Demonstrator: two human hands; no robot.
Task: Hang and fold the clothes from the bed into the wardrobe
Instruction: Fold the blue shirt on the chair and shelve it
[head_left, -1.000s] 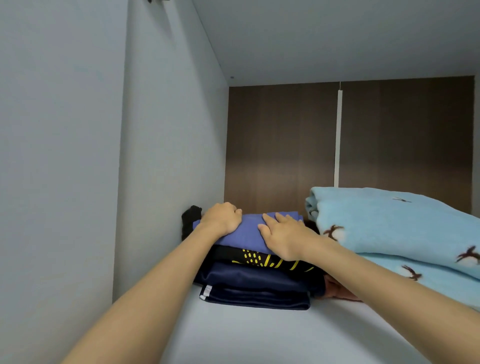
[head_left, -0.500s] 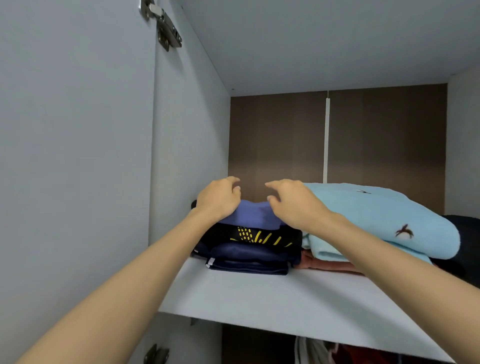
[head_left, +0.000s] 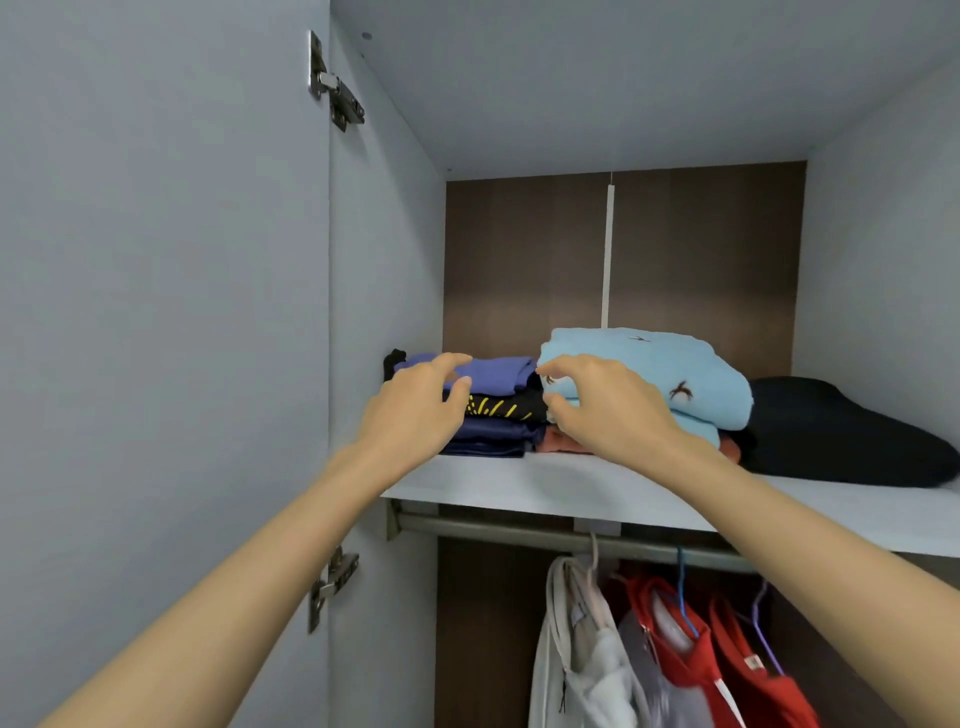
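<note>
Head view, vs 1 s ago: both hands were pressed flat on top of the purple-blue folded top (head_left: 493, 371). Now both are pulled back in front of the shelf (head_left: 571, 493). The camera has backed off too, so the hanging rail (head_left: 519, 532) and the clothes below it have come into frame.

Left hand (head_left: 415, 410): fingers loosely spread, thumb apart from the index, holding nothing. It sits in front of the left end of the stack. Its fingertips overlap the purple-blue top's edge; can't tell if they touch.

Right hand (head_left: 602, 410): fingers relaxed and slightly curled, also holding nothing. It is in front of the gap between the stack and the light blue blanket (head_left: 675, 364).

Purple-blue top is the top layer of the stack at the shelf's left end, near the side wall. Under it are a black piece with yellow print (head_left: 498, 405) and then navy pieces (head_left: 488, 436).

The blanket lies just right of the stack on an orange garment (head_left: 563, 441), with a black bundle (head_left: 831, 431) further right. A white garment (head_left: 582, 665) and red garments (head_left: 675, 649) hang on the rail. The open door (head_left: 156, 312) is on the left.
</note>
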